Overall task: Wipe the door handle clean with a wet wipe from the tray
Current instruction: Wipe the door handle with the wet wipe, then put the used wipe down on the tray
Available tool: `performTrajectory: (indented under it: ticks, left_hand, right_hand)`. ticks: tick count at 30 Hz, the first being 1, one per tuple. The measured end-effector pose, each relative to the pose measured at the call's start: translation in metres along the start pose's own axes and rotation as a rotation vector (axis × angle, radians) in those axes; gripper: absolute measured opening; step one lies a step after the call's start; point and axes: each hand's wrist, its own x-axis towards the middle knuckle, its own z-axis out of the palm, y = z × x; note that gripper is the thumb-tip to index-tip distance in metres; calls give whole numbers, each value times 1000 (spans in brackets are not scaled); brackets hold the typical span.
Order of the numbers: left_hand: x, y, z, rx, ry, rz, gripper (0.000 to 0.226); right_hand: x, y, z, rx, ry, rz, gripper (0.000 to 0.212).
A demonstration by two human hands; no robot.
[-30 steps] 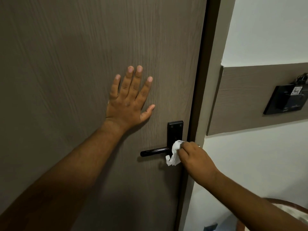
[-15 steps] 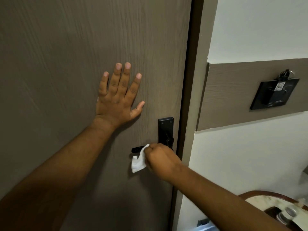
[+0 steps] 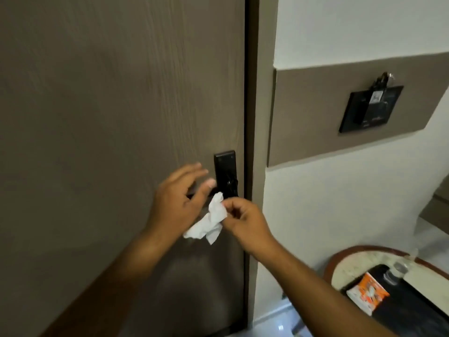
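Note:
A black door handle with a tall backplate [image 3: 224,166] sits near the right edge of the brown door [image 3: 109,105]. Most of its lever is hidden behind my left hand [image 3: 178,199], which hovers in front of it with fingers spread, holding nothing. My right hand [image 3: 243,220] pinches a crumpled white wet wipe [image 3: 211,221] just below the backplate. The wipe hangs down between my two hands, away from the lever. At the lower right, a dark tray [image 3: 413,305] holds an orange and white wipes packet [image 3: 366,291].
The door frame [image 3: 261,117] runs down beside the handle. A black card-holder panel [image 3: 369,110] with keys is mounted on a brown wall strip to the right. The tray rests on a round table with a wooden rim [image 3: 352,251].
My left hand has left the door face and dropped in front of the lever. My right hand has drawn the wipe off the lever and now holds it just below the backplate.

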Motion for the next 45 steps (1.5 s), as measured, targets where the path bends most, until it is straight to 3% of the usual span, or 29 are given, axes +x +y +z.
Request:
performTrajectory:
  ticks: [2, 4, 7, 11, 13, 15, 18, 23, 28, 30, 32, 34, 39, 45]
  left_hand:
    - [-33, 10, 24, -264, -184, -249, 26]
    - [-56, 16, 47, -591, -342, -479, 24]
    - [-75, 22, 78, -817, -488, -656, 26]
    - [-92, 44, 128, -788, -571, -733, 17]
    - [-100, 57, 158, -766, -622, -758, 18]
    - [-108, 72, 192, -738, -684, -778, 18]
    - [-110, 100, 244, -701, -758, -837, 25]
    - [-118, 151, 343, -808, -925, -1036, 27]
    - [-142, 192, 450, -667, -1193, -1029, 28]
    - [-151, 205, 491, -604, -1196, -1037, 23]
    - [-157, 213, 527, -508, -1166, -1020, 20]
    - [-163, 218, 559, -411, -1139, -992, 20]
    - [-177, 212, 627, -194, -1137, -817, 14]
    - [-194, 186, 692, -208, -1204, -821, 18]
  right_hand:
    - [-13, 5, -13, 34, 53, 45, 12]
    - [-29, 13, -25, 62, 106, 104, 16]
    - [-61, 30, -45, 119, 231, 198, 25]
    - [-107, 53, -80, 274, 443, 396, 25]
    - [-127, 60, -100, 302, 402, 473, 19]
    - [-147, 73, -122, 148, 338, 453, 17]
    - [-167, 109, -160, -192, 414, 461, 18]
    - [-192, 180, -256, -139, 613, 635, 16]
    - [-211, 252, -338, -185, 724, 723, 19]
    - [-220, 277, -357, -204, 742, 750, 13]
    - [-228, 298, -369, -163, 757, 775, 35]
    - [-236, 324, -377, -136, 748, 800, 42]
    - [-240, 387, -388, -259, 764, 896, 11]
    - [-238, 445, -393, -267, 855, 1010, 6]
